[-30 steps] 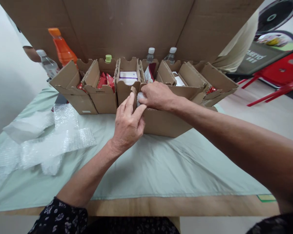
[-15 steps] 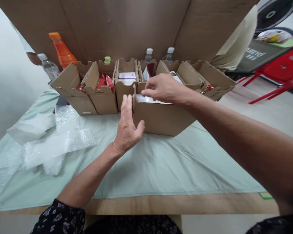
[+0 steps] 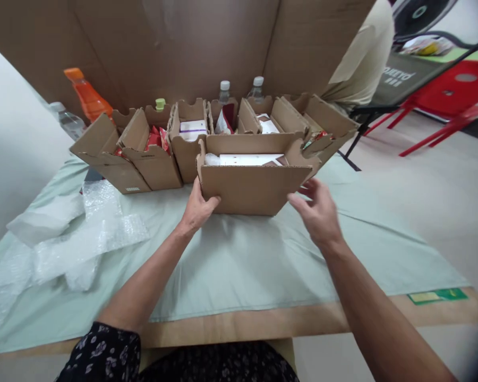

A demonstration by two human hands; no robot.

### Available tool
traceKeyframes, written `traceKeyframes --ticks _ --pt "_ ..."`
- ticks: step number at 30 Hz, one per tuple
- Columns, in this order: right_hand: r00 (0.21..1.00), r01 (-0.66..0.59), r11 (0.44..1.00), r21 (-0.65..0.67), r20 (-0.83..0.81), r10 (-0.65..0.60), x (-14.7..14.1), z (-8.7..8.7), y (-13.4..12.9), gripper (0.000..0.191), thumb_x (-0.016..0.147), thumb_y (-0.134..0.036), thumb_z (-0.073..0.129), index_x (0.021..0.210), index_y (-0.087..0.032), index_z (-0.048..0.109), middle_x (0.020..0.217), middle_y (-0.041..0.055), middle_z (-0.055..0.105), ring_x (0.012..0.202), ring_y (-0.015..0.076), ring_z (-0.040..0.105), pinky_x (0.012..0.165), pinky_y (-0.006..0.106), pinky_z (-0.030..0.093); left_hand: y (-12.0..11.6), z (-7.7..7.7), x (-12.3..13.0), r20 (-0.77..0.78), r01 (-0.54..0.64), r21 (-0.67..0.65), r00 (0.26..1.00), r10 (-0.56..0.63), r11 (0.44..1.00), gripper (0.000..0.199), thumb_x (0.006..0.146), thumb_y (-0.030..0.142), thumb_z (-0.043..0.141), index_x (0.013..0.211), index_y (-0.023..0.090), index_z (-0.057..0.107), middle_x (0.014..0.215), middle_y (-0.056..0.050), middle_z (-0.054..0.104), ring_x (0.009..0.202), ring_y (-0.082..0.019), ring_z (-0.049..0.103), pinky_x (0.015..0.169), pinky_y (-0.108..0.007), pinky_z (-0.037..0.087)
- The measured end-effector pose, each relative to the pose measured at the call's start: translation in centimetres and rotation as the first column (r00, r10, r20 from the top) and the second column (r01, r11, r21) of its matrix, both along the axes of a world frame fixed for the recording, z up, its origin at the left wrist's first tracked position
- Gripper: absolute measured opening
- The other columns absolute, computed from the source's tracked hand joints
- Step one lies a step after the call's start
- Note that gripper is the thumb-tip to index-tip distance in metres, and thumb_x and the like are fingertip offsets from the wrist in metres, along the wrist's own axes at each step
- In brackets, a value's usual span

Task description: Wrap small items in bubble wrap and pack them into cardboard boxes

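An open-topped cardboard box (image 3: 247, 190) stands on the cloth in front of me. Inside it lie a white carton (image 3: 250, 159) and, at its left end, some bubble wrap (image 3: 212, 159). My left hand (image 3: 198, 208) grips the box's lower left end, thumb on the front face and fingers round the side, partly hidden. By the lower right end is my right hand (image 3: 317, 212), thumb and fingers apart; its fingertips reach the box's side, though whether they touch it I cannot tell.
Behind stands a row of similar open boxes (image 3: 158, 172) holding red packets and white cartons. Several bottles, one with orange liquid (image 3: 91, 101), stand before a large cardboard panel (image 3: 175, 48). Loose bubble wrap (image 3: 99, 228) lies left. A person's sleeve (image 3: 362, 63) and red stool (image 3: 454, 90) are right.
My right hand has left the top of the box and moved down to its right end. My left hand has slid lower on the left end and now grips it. The view has shifted right.
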State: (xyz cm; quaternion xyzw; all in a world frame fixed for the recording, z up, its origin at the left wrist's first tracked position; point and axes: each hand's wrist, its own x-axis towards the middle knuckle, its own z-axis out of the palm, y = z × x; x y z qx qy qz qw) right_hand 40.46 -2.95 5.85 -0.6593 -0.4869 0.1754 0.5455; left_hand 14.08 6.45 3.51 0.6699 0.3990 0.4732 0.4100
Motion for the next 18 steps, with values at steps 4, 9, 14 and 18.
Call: traceKeyframes --ticks 4,9,14,18 --pt "0.991 -0.131 0.986 -0.106 -0.009 0.131 -1.6 -0.2 1.6 0.058 0.078 -0.058 0.071 0.119 -0.017 0.064 0.120 0.0152 0.073 0.104 0.0291 0.067 0.089 0.045 0.055 -1.1 0.4 -0.2 0.061 -0.028 -0.045 0.998 0.031 0.999 0.061 0.075 0.028 0.065 0.134 0.018 0.053 0.134 -0.013 0.068 0.127 -0.029 0.063 0.113 -0.048 0.049" --pt "0.992 -0.110 0.987 -0.121 0.047 0.116 -4.4 -1.1 -3.5 0.053 0.081 -0.062 0.069 0.110 -0.018 0.066 0.102 0.0118 0.075 0.088 0.0280 0.065 0.079 0.043 0.054 -7.7 0.0 -3.6 0.099 -0.083 -0.143 0.990 0.098 0.986 0.054 0.079 0.033 0.073 0.130 0.020 0.058 0.128 -0.009 0.069 0.123 -0.029 0.064 0.107 -0.043 0.052" --pt "0.961 -0.263 0.964 -0.042 0.071 0.266 -8.7 -0.5 -5.2 0.040 0.085 -0.053 0.071 0.110 -0.022 0.067 0.105 0.0099 0.075 0.091 0.0269 0.066 0.081 0.042 0.056 -12.8 -0.6 -9.0 0.087 -0.294 -0.206 0.945 0.317 0.933 0.051 0.082 0.037 0.079 0.126 0.020 0.060 0.116 -0.006 0.071 0.110 -0.024 0.067 0.099 -0.037 0.054" --pt "0.932 -0.354 0.931 0.092 0.117 0.343 -10.0 3.1 -1.0 0.041 0.085 -0.054 0.072 0.111 -0.022 0.066 0.104 0.0074 0.073 0.091 0.0251 0.064 0.081 0.042 0.057 -9.9 2.9 -10.2 0.098 -0.366 0.003 0.926 0.364 0.931 0.051 0.080 0.033 0.080 0.125 0.020 0.059 0.114 -0.005 0.069 0.109 -0.024 0.066 0.099 -0.037 0.054"
